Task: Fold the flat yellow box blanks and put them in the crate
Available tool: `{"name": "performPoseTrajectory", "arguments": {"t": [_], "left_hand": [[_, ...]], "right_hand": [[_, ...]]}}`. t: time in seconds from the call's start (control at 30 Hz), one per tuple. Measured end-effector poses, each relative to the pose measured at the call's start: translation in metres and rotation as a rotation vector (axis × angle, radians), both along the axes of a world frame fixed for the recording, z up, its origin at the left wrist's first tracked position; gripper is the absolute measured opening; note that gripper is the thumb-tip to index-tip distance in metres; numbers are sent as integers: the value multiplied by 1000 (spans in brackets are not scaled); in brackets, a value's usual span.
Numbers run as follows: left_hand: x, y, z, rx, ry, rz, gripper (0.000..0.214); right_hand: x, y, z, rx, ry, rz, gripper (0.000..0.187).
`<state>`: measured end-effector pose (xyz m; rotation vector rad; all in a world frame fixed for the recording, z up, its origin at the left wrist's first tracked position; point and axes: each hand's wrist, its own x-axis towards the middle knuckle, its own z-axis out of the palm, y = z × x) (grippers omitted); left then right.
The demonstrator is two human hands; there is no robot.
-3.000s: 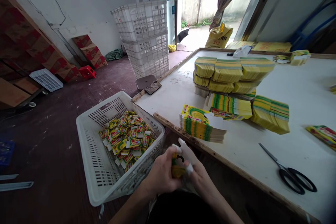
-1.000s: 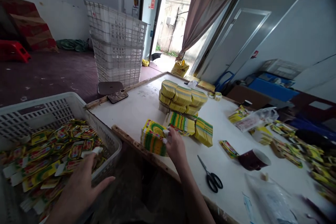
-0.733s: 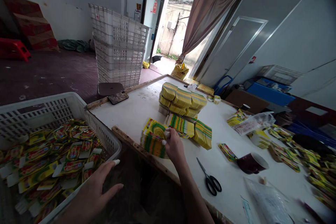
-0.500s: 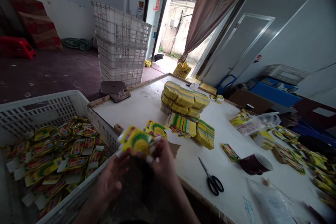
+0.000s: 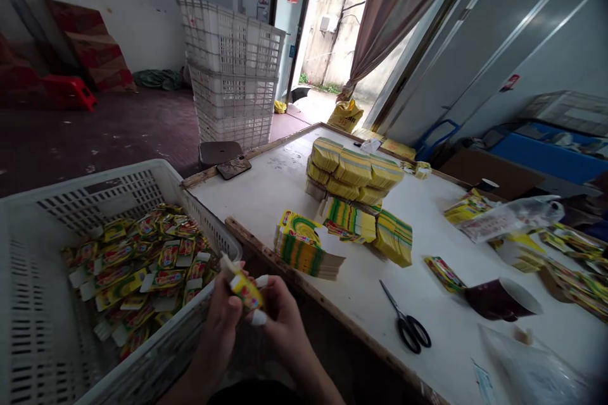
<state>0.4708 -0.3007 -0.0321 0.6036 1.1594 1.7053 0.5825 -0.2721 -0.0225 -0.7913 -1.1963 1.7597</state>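
Note:
A small yellow printed carton point(image 5: 246, 294) is held between both hands in front of the table edge, its white end flap sticking up. My left hand point(image 5: 222, 310) is closed around its left side. From the right, my right hand point(image 5: 278, 307) pinches it, with white coverings on the fingertips. Just beyond the hands, a stack of flat yellow-green cartons point(image 5: 304, 253) leans on the table. To the left, a white plastic crate point(image 5: 164, 171) holds many folded cartons point(image 5: 166, 278).
Bundled flat cartons point(image 5: 354, 168) are piled mid-table. Black-handled scissors point(image 5: 406, 323), a dark mug point(image 5: 501, 299), a small carton point(image 5: 445, 273) and a plastic bag point(image 5: 532, 364) lie to the right. A phone point(image 5: 234, 167) rests near the far left edge. Stacked crates point(image 5: 232, 76) stand behind.
The carton, flat and held out over the table's edge before, is now narrower and folded up, closer to my body. My left hand has closed on it. The view has shifted left.

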Motion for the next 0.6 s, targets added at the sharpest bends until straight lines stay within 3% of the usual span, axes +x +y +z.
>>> {"name": "performPoseTrajectory", "arguments": {"t": [0.13,0.2,0.27,0.33,0.4,0.47,0.53,0.6], "left_hand": [[-6,3,5,-2,195,-109,30],[-15,5,11,20,240,-175,30],[-29,6,17,94,263,-248,49],[-43,4,24,152,347,-328,80],[-50,0,28,92,558,-451,100],[-46,-5,29,-32,802,-618,103],[-36,-8,27,-97,939,-715,86],[-26,-11,23,-86,1010,-693,67]], "right_hand": [[22,12,-1,156,-79,-49,23],[35,16,-1,282,-183,-98,19],[46,19,4,444,-302,-152,14],[55,21,11,706,-489,-156,13],[58,18,20,1031,-700,-73,18],[55,12,23,1227,-780,48,20],[51,6,18,1257,-748,46,26],[47,3,7,1113,-669,-169,44]]}}
